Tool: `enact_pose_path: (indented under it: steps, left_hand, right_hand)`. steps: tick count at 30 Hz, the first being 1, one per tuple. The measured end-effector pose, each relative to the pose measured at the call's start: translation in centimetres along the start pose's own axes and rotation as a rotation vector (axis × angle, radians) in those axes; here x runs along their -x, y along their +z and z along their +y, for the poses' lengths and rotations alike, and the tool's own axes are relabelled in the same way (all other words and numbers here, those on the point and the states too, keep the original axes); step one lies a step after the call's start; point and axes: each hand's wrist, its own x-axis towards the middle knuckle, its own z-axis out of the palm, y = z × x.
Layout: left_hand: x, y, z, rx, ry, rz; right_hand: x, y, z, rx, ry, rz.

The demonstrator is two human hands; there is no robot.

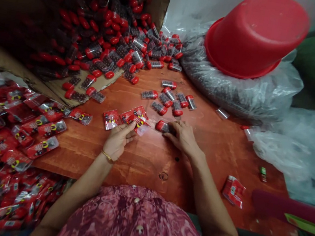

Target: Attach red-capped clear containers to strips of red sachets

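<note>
Pinched between the thumb and fingers of my left hand (118, 142) is a red printed packet (142, 126), near the middle of the wooden table. Beside it, other flat red packets (111, 120) lie on the wood. My right hand (182, 138) has its fingers closed on a clear tube with a red cap (162, 126), which lies on its side with the cap pointing left. Just beyond, several similar capped tubes (166, 100) with dark contents are scattered on the table.
An open cardboard box (112, 83) spills many red-capped tubes at the back left. Filled red packets (45, 128) are heaped at the left edge. An upturned red tub (256, 38) sits on a plastic bag (224, 88) at the back right.
</note>
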Motion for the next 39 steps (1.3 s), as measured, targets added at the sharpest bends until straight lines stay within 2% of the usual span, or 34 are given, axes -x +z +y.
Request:
enact_pose_path:
  steps: [2, 5, 8, 11, 17, 20, 25, 31, 36, 39]
  left_hand:
    - [0.1, -0.1, 0.0, 0.0, 0.015, -0.014]
    - [0.4, -0.1, 0.0, -0.021, 0.059, -0.02]
    - [0.8, 0.1, 0.1, -0.048, 0.095, -0.016]
    - [1.2, 0.4, 0.0, -0.068, 0.102, -0.04]
    - [1.7, 0.4, -0.2, -0.139, 0.174, -0.058]
    - [1.4, -0.1, -0.5, -0.21, 0.248, -0.066]
    - [0.9, -0.6, -1.0, -0.256, 0.328, -0.105]
    - [0.8, 0.3, -1.5, -0.213, 0.339, -0.189]
    - [1.1, 1.3, -2.4, -0.094, 0.237, -0.16]
    - [1.0, 1.6, -2.9, -0.064, 0.186, -0.17]
  right_hand:
    - [0.8, 0.5, -0.8, -0.127, 0.078, 0.042]
    - [2.5, 0.4, -2.6, -0.456, 0.158, 0.092]
    - [4.2, -0.5, -5.0, -0.806, 0.13, 0.103]
    - [5.1, -1.6, -7.0, -0.959, 0.123, 0.11]
    - [4.8, -2.4, -8.7, -1.028, 0.159, 0.1]
    - [4.5, -2.3, -9.0, -1.046, 0.202, 0.086]
    - [4.0, -1.6, -9.3, -1.1, 0.273, 0.139]
    - [3.6, -0.1, -10.1, -1.205, 0.279, 0.134]
    - [3.2, 1.6, -11.2, -1.193, 0.346, 0.363]
    - [2.8, 2.0, -11.4, -1.161, 0.353, 0.37]
